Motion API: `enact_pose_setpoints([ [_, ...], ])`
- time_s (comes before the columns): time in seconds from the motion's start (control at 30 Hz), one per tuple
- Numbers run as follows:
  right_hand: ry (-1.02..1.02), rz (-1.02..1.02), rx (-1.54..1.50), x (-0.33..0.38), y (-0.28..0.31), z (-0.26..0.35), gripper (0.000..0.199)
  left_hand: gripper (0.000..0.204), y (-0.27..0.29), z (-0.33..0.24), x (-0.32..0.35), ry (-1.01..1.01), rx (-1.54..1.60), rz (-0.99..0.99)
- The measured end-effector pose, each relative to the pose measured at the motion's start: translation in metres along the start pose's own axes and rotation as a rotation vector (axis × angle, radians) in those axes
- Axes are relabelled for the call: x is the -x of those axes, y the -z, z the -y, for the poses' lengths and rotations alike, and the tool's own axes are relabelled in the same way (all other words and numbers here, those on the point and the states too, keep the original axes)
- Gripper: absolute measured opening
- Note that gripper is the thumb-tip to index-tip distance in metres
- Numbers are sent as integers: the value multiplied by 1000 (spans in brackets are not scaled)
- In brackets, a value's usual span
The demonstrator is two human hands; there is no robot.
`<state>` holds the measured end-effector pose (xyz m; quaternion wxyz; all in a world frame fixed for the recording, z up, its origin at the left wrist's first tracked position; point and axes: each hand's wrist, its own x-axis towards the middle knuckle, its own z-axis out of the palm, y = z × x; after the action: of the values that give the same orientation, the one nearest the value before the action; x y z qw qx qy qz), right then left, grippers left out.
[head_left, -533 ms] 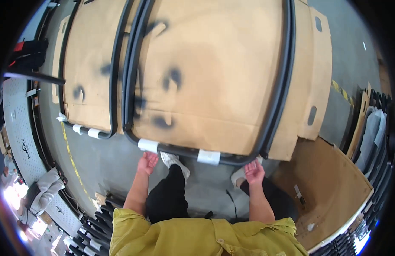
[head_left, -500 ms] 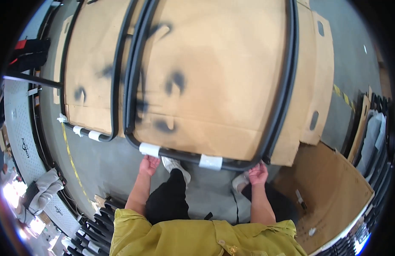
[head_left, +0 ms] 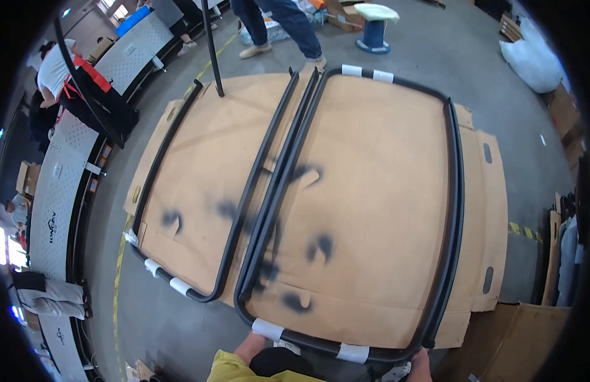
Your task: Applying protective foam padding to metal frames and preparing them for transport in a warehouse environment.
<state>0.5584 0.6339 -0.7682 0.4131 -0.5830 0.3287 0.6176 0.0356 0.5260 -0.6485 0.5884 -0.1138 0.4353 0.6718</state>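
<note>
Along the left edge runs a long pale work line point(head_left: 55, 216) with dotted side panels; a person in grey trousers point(head_left: 56, 300) is beside its nearer part, and farther up a person in a white top and red apron point(head_left: 99, 76) leans over it. A dark pole point(head_left: 85, 89) slants past that person, and yellow tape point(head_left: 119, 274) marks the grey floor. Next, flat on a large sheet of cardboard point(head_left: 377, 191) stained with black smudges, lies the left frame point(head_left: 267, 141), a U of black tube open at its far end. A second pole point(head_left: 212, 51) rises near that open end. At the bottom, the left hand point(head_left: 251, 346) is at the near bar of the right frame point(head_left: 312, 342), its fingers hidden, so its grip cannot be told. Beyond, a person in jeans point(head_left: 288, 27) stands at the sheet's far edge. The right frame, wider, lies on the same cardboard with doubled long sides and white wraps point(head_left: 267, 329) on its near and far bars. Behind it stands a blue spool point(head_left: 373, 36) with a pale top. The right hand point(head_left: 421, 365) is at the near right corner, partly cut off by the lower edge; whether it grips is unclear. Farther right are a brown box point(head_left: 521, 344) and, high up, a white bag point(head_left: 532, 60).
</note>
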Motion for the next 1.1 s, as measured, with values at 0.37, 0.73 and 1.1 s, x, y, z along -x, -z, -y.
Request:
enact_pose_setpoints([
  [0.37,205,65,28,54,-13,-6,64,39,29,-4,-18,235,149,-291],
  [0.73,313,49,176,54,-4,-11,59,29,58,13,-6,-193,-1451,158],
  [1.1,395,249,10,16,-2,4,46,34,118,18,-85,-923,-3216,331],
])
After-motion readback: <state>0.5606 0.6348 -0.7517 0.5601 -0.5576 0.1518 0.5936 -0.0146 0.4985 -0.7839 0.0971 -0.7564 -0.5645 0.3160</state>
